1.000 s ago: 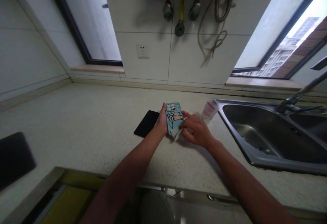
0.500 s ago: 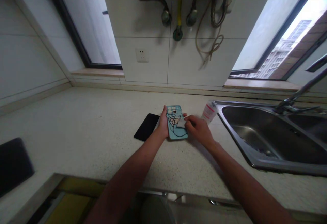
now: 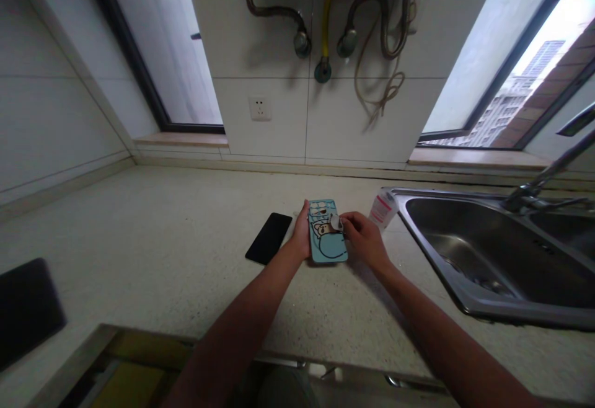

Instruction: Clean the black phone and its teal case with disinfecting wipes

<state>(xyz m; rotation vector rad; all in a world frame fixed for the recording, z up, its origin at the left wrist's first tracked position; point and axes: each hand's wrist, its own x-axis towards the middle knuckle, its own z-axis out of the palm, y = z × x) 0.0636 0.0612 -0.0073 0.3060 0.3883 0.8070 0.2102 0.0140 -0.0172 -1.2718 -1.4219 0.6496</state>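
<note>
Left hand (image 3: pixel 301 239) gripping phone case (image 3: pixel 331 248), long axis toward wall (image 3: pixel 353 135); right hand (image 3: pixel 367 239) pinching tissue (image 3: pixel 335 222).

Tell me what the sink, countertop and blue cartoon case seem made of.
Blue cartoon case: likely plastic or silicone, smooth; evenly coloured, too small to settle.
Sink: probably stainless steel, satin; grey with soft metallic glints.
Countertop: perhaps stone or composite; pale, fine speckles.
</note>
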